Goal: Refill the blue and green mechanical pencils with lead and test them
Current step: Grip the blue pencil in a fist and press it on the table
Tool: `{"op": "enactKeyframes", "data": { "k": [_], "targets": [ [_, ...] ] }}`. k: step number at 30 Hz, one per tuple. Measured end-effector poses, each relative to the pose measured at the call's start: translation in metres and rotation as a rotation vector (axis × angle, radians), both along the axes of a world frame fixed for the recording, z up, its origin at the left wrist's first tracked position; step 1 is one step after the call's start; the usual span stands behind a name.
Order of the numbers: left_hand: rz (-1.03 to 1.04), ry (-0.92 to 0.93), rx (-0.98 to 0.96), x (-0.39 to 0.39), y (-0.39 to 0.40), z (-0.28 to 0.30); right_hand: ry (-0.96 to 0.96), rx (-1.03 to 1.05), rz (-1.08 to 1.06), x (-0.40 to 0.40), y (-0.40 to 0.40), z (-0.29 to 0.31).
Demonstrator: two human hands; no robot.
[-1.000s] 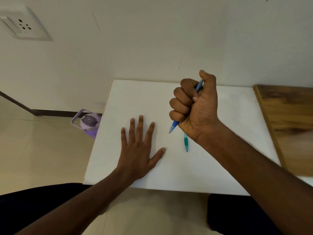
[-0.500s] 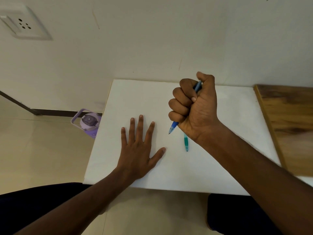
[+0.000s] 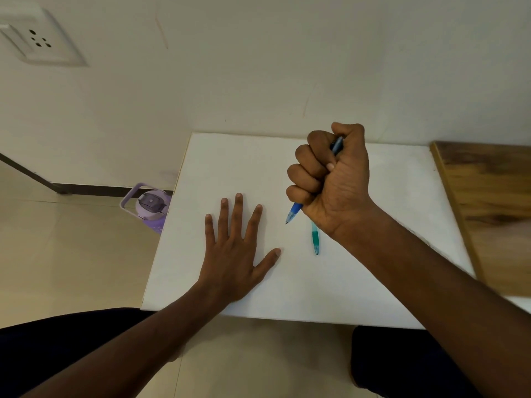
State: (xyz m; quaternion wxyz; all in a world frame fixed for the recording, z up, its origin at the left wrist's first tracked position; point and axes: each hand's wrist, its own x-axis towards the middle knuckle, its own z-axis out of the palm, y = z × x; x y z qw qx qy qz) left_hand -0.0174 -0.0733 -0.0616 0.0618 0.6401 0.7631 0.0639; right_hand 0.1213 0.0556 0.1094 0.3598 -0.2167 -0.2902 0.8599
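Observation:
My right hand (image 3: 334,182) is closed in a fist around the blue mechanical pencil (image 3: 294,212), held above the white sheet (image 3: 244,165). Its tip points down and to the left, and my thumb presses on its top end. The green mechanical pencil (image 3: 315,241) lies flat on the sheet just below the fist, its upper part hidden by my wrist. My left hand (image 3: 234,254) rests flat on the sheet with fingers spread, holding nothing, left of both pencils.
A wooden tabletop (image 3: 488,202) borders the white sheet on the right. A purple water bottle (image 3: 150,209) stands on the tiled floor by the table's left edge. The wall with a socket plate (image 3: 37,38) rises just behind the table.
My thumb has pressed lower onto the top of the blue pencil, covering more of it. The left hand and the green pencil have not moved.

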Motion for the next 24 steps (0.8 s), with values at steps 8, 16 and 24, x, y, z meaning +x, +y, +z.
{"op": "enactKeyframes", "data": {
  "k": [8, 16, 24],
  "targets": [
    [-0.004, 0.001, -0.015, 0.0003, 0.0004, 0.0011, -0.004, -0.005, -0.014, 0.0008, 0.001, 0.0002],
    [-0.002, 0.005, -0.036, 0.0005, 0.0002, 0.0056, 0.015, -0.009, -0.004, 0.001, 0.0014, -0.0002],
    [-0.001, 0.006, -0.043, 0.001, -0.0007, 0.0086, -0.002, -0.008, -0.014, 0.0006, 0.0019, 0.0001]
  ]
}}
